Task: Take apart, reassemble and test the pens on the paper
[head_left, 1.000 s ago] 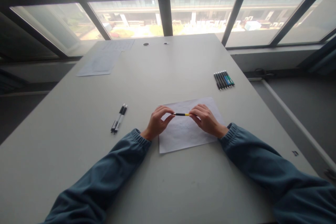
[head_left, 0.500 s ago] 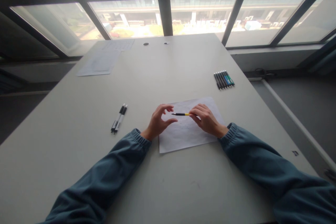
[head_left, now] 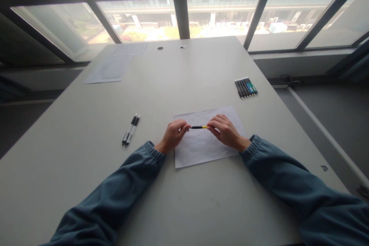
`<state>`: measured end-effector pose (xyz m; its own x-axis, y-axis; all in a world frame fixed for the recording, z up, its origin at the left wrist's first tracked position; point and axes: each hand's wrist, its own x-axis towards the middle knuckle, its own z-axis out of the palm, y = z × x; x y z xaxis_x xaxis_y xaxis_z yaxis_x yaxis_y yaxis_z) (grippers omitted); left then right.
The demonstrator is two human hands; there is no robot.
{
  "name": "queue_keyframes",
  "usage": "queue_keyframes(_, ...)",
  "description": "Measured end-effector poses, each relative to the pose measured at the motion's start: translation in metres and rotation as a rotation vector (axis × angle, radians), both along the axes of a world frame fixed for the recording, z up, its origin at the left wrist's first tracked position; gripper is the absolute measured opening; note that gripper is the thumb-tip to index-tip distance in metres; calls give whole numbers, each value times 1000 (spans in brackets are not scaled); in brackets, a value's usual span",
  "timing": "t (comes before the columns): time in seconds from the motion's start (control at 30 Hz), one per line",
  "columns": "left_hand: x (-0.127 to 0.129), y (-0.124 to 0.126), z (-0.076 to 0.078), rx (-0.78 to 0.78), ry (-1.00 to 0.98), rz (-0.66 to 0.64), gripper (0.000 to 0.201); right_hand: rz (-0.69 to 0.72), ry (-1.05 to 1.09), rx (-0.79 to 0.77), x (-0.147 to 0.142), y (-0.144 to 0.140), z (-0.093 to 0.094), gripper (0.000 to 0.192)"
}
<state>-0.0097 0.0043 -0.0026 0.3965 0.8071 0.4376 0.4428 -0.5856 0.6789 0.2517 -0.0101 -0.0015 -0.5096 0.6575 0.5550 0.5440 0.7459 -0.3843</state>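
Observation:
A black and yellow pen (head_left: 197,127) lies level between my two hands, over a sheet of white paper (head_left: 207,150). My left hand (head_left: 174,132) pinches its tip end, with thumb and fingers closed there. At the yellow end, my right hand (head_left: 225,130) grips the pen, and the fingers hide the rest of that end. Faint marks show on the paper, too small to read. Left of my left hand, two white and black pens (head_left: 131,130) lie side by side on the table.
On the white table (head_left: 184,80), a row of several pens (head_left: 246,87), black, blue and green, lies at the right. Sheets of paper (head_left: 108,69) rest at the far left, and two round holes (head_left: 160,48) sit near the far edge. Windows (head_left: 138,19) stand behind the table.
My left hand was open around the pen's tip; its thumb and fingers have now closed on that end. My right hand has kept its hold, almost in place.

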Motion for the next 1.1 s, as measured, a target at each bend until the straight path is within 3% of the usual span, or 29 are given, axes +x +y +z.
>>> queue_keyframes(0.27, 1, -1, 0, 86, -24, 25, 27, -5, 14, -22, 1, 0, 0, 15)
queue_keyframes(0.57, 4, -2, -1, 54, -102, -16, 12, -22, 26, -14, 1, 0, -3, 12)
queue_keyframes(0.73, 3, 0, -6, 42, -57, 1, 42, -50, 55, -27, 2, 0, -3, 14)
queue_keyframes(0.87, 0, 1, -6, -20, 4, 40, 28, -33, 57, -29, 1, 0, -2, 14)
queue_keyframes(1.0, -1, 1, -3, -52, 62, -27, 52, -13, 46, -38, 0, 0, -2, 16)
queue_keyframes(1.1, 0, 1, -1, -59, 80, -36, 56, -6, 32, -38, 0, 0, -2, 17)
